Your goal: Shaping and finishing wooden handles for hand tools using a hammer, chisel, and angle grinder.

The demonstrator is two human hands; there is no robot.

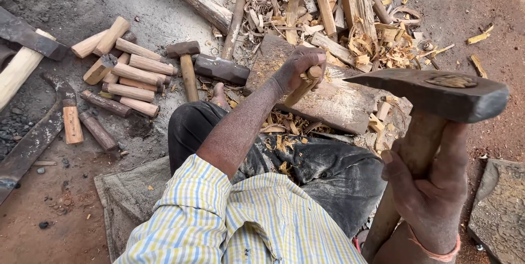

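One short wooden peg [304, 85] stands tilted on the wooden block [328, 102], clasped by the left hand [298, 68]. Raised at the right, the right hand [432, 187] is wrapped around the wooden handle of an adze-like axe [437, 93]. Wood shavings [284, 7] lie beyond the block. Finished wooden handles [128, 75] are piled on the ground, just beside a hammer [185, 61]. No container shows.

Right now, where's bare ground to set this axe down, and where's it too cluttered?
Bare dirt lies at the lower left, between the long blade and the sack, and at the far upper right beyond the shavings pile. Crowded: the chopping block under the left hand, and the cut handles beside the hammers.
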